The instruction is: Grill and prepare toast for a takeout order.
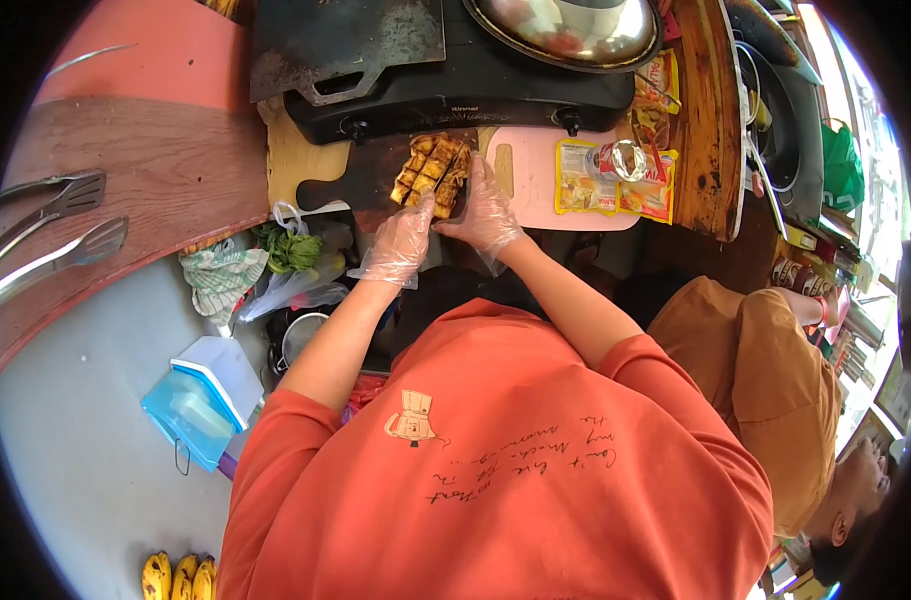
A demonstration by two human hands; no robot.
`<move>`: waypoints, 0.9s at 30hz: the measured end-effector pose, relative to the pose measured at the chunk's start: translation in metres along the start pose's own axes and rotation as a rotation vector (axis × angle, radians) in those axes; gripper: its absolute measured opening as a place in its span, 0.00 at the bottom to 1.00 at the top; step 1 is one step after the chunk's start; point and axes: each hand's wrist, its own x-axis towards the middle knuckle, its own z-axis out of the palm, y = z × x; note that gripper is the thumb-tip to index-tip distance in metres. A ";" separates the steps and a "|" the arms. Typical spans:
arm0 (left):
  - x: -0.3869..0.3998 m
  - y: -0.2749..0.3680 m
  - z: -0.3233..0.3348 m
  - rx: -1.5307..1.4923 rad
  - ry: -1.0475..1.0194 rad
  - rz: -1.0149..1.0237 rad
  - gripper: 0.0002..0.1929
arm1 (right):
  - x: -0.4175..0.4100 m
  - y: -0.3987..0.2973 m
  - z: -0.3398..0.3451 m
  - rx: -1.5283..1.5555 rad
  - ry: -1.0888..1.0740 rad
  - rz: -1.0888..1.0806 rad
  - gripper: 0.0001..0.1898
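Observation:
Browned, cut toast (429, 171) lies on a dark wooden paddle board (365, 176). My left hand (403, 236), in a clear plastic glove, touches the near edge of the toast with its fingertips. At the toast's right side, my right hand (487, 214), gloved the same way, has its thumb at the near edge and its fingers along the side. Both hands seem to press the pieces together from two sides; the fingertips are partly hidden. Just right of them lies a pink cutting board (534, 187).
Behind the board stands a black gas stove (455, 97) with a lidded pan (575, 34) and a dark metal plate (350, 37). Margarine sachets (587, 180) and an open can (628, 160) sit right. Metal tongs (58, 255) lie left. Another person (763, 390) is at the right.

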 end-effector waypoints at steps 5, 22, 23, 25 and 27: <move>-0.007 -0.006 0.017 0.002 0.080 0.044 0.24 | 0.005 0.000 0.011 -0.092 0.052 -0.007 0.66; -0.030 -0.011 0.005 -0.035 0.154 0.095 0.24 | 0.001 0.004 0.013 -0.073 0.066 -0.020 0.64; -0.032 -0.010 0.000 -0.027 0.139 0.074 0.23 | 0.001 0.005 0.014 -0.079 0.063 -0.028 0.64; -0.035 -0.005 -0.011 -0.032 0.168 0.059 0.23 | 0.003 0.007 0.014 -0.073 0.064 -0.048 0.64; -0.042 -0.003 -0.015 -0.037 0.198 0.043 0.22 | 0.004 0.008 0.015 -0.066 0.064 -0.069 0.64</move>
